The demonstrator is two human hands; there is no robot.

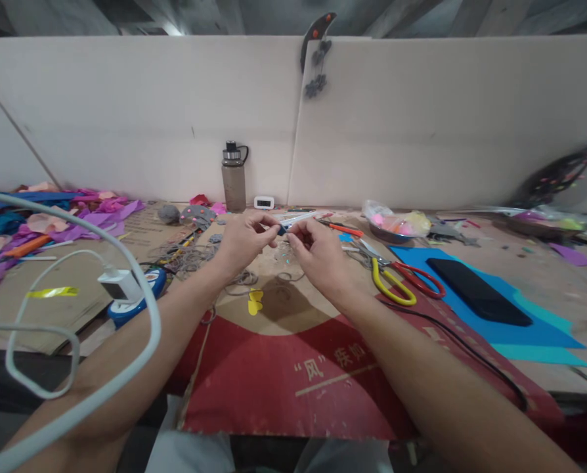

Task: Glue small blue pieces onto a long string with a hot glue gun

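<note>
Between the fingertips of both hands is a small dark blue piece, mostly covered by the fingers, so its kind does not show. My left hand pinches it from the left. From the other side, the thumb and forefinger of my right hand close on it. Below the hands a small yellow cut-out lies on the red and brown cardboard sheet. Tangled grey cord is spread left of my left hand. Scissors with one yellow and one red handle lie right of my right hand.
A black phone rests on blue sheets at the right. Behind stand a bottle and a small white clock. A white cable loops across the left foreground by a charger. Purple scraps heap at left.
</note>
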